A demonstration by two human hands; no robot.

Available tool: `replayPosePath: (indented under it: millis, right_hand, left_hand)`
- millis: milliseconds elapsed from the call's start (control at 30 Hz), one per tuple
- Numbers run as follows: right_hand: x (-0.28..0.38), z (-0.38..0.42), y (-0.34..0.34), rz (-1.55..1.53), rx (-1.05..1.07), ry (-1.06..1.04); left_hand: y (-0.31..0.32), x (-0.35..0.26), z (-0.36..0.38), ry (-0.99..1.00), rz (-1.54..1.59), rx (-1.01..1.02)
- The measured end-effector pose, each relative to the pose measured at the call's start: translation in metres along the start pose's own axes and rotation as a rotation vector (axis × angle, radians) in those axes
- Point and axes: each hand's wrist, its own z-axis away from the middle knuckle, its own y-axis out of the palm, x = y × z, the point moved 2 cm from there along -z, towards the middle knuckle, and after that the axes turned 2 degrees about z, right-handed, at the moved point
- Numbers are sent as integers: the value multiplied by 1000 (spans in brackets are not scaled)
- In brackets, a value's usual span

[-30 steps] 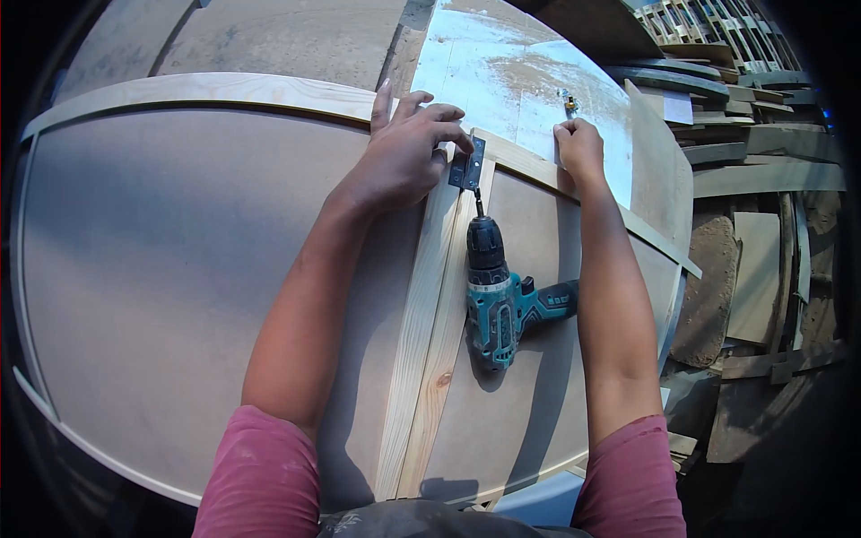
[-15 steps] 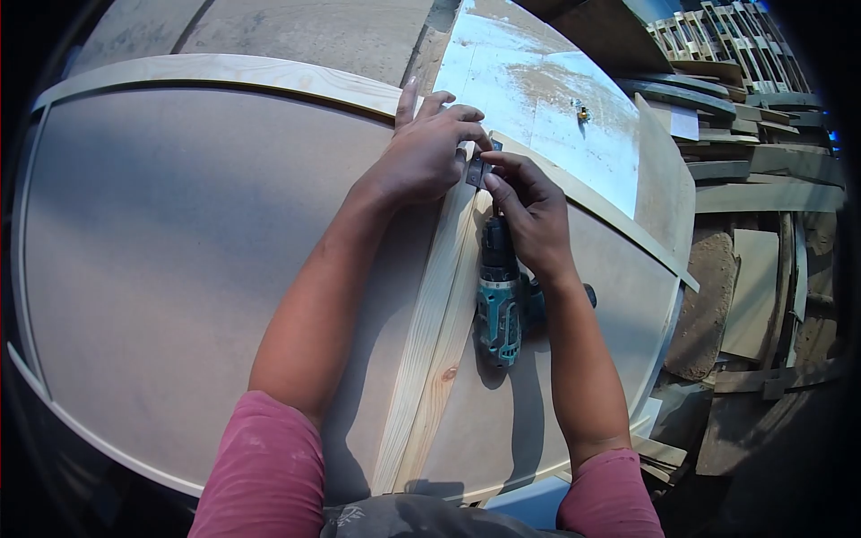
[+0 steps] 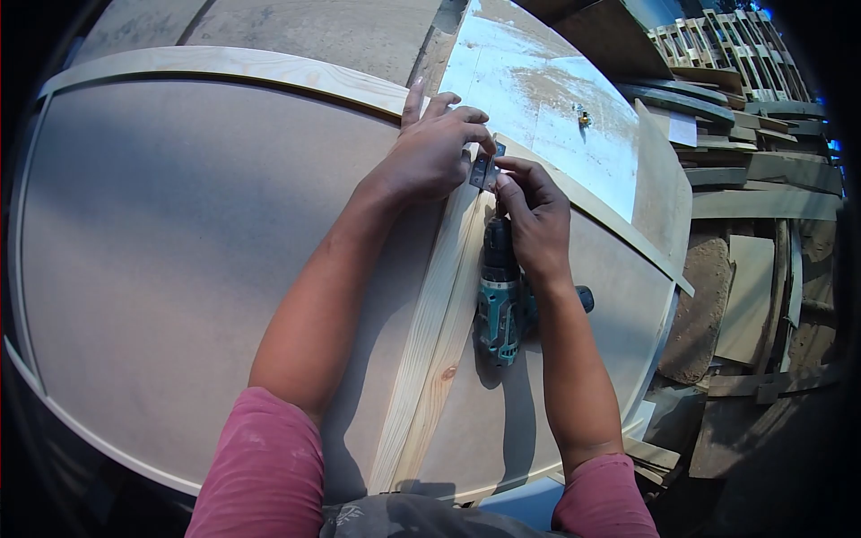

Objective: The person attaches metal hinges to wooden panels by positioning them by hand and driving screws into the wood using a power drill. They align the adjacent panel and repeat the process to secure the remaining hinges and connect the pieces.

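Observation:
A small dark metal hinge lies over the upper end of two pale wood strips, which run side by side between two framed panels. My left hand rests at the hinge's left, its index finger and thumb bent towards the plate and the other fingers spread. On the right side, my right hand has thumb and index finger pinched at the hinge's edge; whatever is between them is too small to make out. A teal and black cordless drill lies just below the hinge, partly behind my right wrist.
The large left panel and smaller right panel have pale wood frames. Beyond them is a white board with sawdust and a small pile of brassy screws. Stacked scrap wood stands at the right.
The hinge shows more between my hands, and my right thumb has shifted slightly off its face. The camera view has moved slightly. The drill lies in the same place.

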Motion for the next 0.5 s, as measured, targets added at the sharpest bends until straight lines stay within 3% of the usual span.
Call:
replayPosePath:
  millis: [500]
  right_hand:
    - [4,0,-2,-170,75,63]
  left_hand:
    - [1,1,0,3,-21,-7]
